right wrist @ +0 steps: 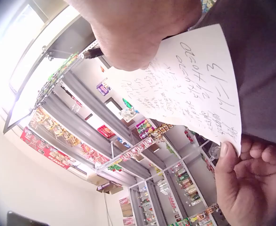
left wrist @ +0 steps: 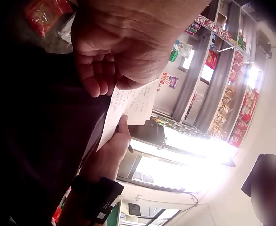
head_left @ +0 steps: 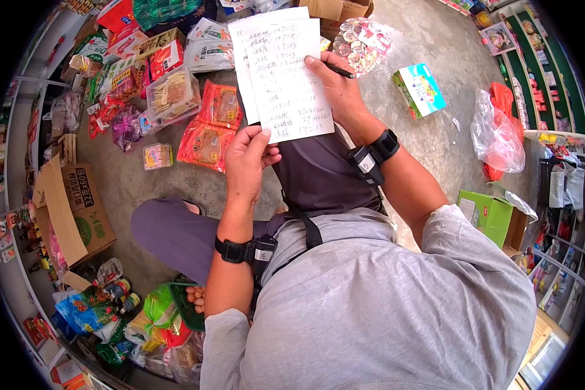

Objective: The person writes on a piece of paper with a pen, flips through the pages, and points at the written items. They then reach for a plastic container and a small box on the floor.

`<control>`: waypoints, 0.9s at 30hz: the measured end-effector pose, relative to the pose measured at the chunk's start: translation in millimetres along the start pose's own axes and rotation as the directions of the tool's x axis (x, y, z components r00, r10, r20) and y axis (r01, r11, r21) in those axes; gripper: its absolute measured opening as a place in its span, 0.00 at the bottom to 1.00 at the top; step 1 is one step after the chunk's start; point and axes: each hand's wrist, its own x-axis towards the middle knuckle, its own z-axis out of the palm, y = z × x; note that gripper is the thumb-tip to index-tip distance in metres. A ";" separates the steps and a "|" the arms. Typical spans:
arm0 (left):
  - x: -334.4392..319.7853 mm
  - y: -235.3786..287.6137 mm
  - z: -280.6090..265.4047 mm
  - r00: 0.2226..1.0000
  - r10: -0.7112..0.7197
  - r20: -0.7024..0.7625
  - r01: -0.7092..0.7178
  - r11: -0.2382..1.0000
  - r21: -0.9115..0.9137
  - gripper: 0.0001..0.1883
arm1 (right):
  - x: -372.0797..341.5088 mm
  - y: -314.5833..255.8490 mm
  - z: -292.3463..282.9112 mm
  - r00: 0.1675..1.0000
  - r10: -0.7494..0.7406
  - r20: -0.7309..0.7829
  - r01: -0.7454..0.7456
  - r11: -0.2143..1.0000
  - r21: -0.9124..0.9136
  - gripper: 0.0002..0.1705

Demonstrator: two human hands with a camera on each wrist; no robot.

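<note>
Two overlapping sheets of white paper (head_left: 286, 97) covered in handwritten lines and figures are held up over the person's lap. My left hand (head_left: 246, 162) pinches the lower left corner between thumb and fingers. On the opposite side, my right hand (head_left: 342, 94) grips the right edge, its thumb lying on the front sheet. A black pen (head_left: 339, 70) is also in the right hand and sticks out beyond the paper. In the right wrist view, the written sheet (right wrist: 194, 80) spans between both hands, and the pen (right wrist: 91, 53) juts from under the right hand.
Packaged goods crowd the floor at left: red packets (head_left: 208, 143), a clear tub (head_left: 173, 94), an opened cardboard box (head_left: 78, 208). A green-and-blue box (head_left: 419, 90) and plastic bags (head_left: 498, 133) lie to the right. Stocked shelves (head_left: 536, 65) line the sides.
</note>
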 end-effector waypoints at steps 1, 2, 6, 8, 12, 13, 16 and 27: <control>0.0 0.0 0.0 1.000 0.001 0.000 -0.001 1.000 0.000 0.10 | 0.1 0.2 -0.1 1.000 0.000 -0.001 0.001 1.000 0.002 0.12; 0.0 0.1 0.1 1.000 -0.001 -0.001 0.001 1.000 0.001 0.10 | 0.0 0.4 -0.3 1.000 0.000 -0.001 0.000 1.000 0.000 0.12; 0.2 0.1 0.1 1.000 -0.001 -0.003 0.001 1.000 0.002 0.10 | 0.1 0.3 -0.3 1.000 -0.007 0.002 0.007 1.000 -0.008 0.12; 0.3 -0.1 0.1 1.000 0.000 -0.004 0.000 1.000 0.002 0.10 | 0.1 0.1 0.0 1.000 -0.009 0.003 0.009 1.000 -0.007 0.12; 0.2 -0.2 0.1 1.000 -0.001 -0.003 0.001 1.000 0.004 0.10 | -0.2 -0.9 0.6 1.000 -0.002 0.002 0.002 1.000 0.001 0.11; 0.3 -0.1 -0.1 1.000 0.000 -0.003 0.000 1.000 0.005 0.10 | 0.2 -0.5 0.5 1.000 0.000 0.001 0.000 1.000 0.002 0.11; 0.6 -0.3 -0.7 1.000 -0.001 0.002 0.001 1.000 0.005 0.10 | 0.5 -0.3 0.0 1.000 0.000 0.007 0.000 1.000 -0.001 0.11; 0.1 0.6 0.2 1.000 -0.005 0.000 0.005 1.000 0.012 0.09 | 0.5 -0.9 -1.3 1.000 -0.005 0.017 0.005 0.999 -0.034 0.12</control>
